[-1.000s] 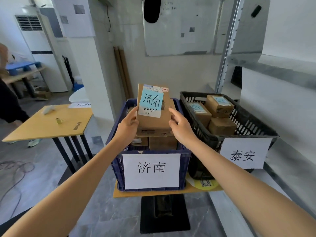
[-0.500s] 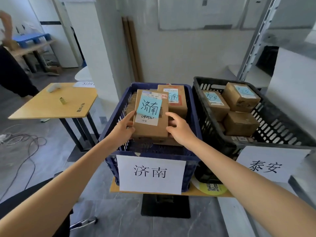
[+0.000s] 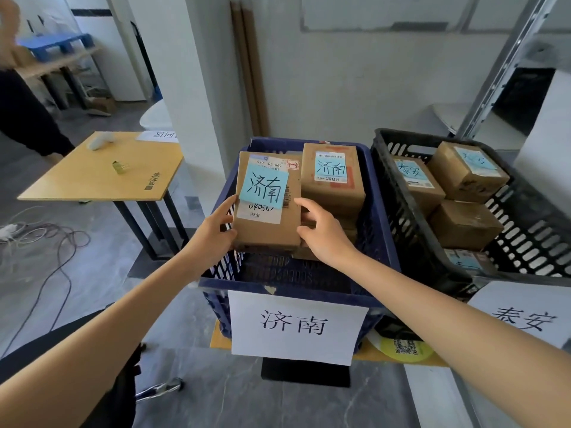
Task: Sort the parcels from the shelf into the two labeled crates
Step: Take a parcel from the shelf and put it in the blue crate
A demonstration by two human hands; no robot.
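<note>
Cardboard parcel point(image 3: 267, 202) lower now, inside blue crate point(image 3: 379, 196), left hand point(image 3: 213, 237) and right hand point(image 3: 324, 239) tight round it

Left grip point(image 3: 213, 234) and right grip point(image 3: 324, 239) are bare hands on bare forearms.

Parcel point(image 3: 267, 200) in left crate point(image 3: 375, 193), right crate point(image 3: 401, 193) beside

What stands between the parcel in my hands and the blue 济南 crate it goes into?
Nothing visible does. The left hand and right hand hold the parcel over the left half of the blue crate. Another 济南 parcel lies to its right and stacked parcels lie lower down, so it would likely rest on those.
</note>
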